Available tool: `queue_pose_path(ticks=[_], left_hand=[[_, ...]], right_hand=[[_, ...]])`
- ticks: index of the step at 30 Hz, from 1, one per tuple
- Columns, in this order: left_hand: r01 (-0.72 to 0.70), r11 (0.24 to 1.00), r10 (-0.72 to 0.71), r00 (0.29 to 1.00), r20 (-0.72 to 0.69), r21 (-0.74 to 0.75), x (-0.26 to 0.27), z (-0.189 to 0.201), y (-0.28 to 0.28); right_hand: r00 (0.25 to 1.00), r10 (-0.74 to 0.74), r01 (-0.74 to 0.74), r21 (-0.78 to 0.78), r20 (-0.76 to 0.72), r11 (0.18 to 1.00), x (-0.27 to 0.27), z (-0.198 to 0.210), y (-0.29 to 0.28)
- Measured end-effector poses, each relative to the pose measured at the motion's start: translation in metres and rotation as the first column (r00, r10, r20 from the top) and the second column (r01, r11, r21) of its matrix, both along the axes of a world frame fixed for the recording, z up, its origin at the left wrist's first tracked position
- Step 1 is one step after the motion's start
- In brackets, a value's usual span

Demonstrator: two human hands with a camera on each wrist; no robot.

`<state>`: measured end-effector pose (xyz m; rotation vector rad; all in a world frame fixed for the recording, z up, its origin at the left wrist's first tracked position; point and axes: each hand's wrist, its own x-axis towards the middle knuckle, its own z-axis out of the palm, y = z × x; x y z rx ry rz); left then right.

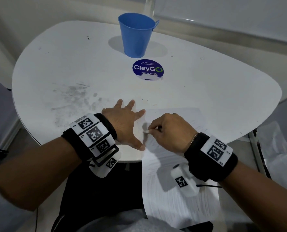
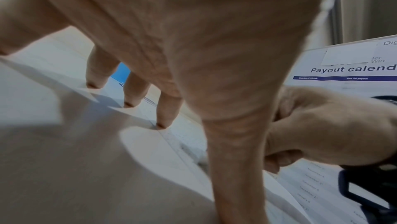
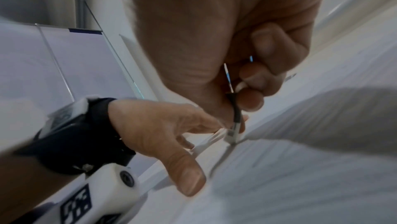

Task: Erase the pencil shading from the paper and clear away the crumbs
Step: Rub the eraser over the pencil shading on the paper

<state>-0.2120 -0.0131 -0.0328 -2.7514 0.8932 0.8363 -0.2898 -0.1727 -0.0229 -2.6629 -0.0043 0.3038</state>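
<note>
At the near edge of the desk (image 1: 55, 64) lies your paper (image 1: 181, 198), a white printed sheet whose lower part hangs over the rim toward your lap while its upper part rests flat on the white top. Your right hand (image 1: 171, 131) hovers over the sheet's upper left area with its fingers curled, and its grip pinches a small white eraser (image 1: 147, 131) whose tip meets the paper; in the right wrist view the eraser (image 3: 233, 132) is blurred, so its exact shape is hard to make out. Your left hand (image 1: 124, 124) lies just beside it, palm down, its grip loose and holding nothing, with spread straight fingers: the thumb presses the paper's left edge near the desk rim, and the fingertips (image 2: 161, 124) rest on the surface farther up. Grey smudges (image 1: 75, 97) mark the desk to the left of that hand. Farther back, near the middle, sits a round blue sticker (image 1: 147, 68) reading "ClayGo", and behind it a blue bucket (image 1: 136, 34) stands upright, well apart from both hands.
</note>
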Motion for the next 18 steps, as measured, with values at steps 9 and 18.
queue_pose_path(ticks=[9, 18], left_hand=[[0.003, 1.0, -0.003, 1.0, -0.003, -0.002, 0.001, 0.0, 0.0], [-0.009, 1.0, 0.009, 1.0, -0.022, -0.008, 0.002, 0.001, 0.001]], right_hand=[[0.999, 0.046, -0.046, -0.018, -0.001, 0.999, -0.001, 0.0, 0.001], [0.996, -0.086, 0.087, -0.045, 0.025, 0.995, -0.001, -0.003, -0.025]])
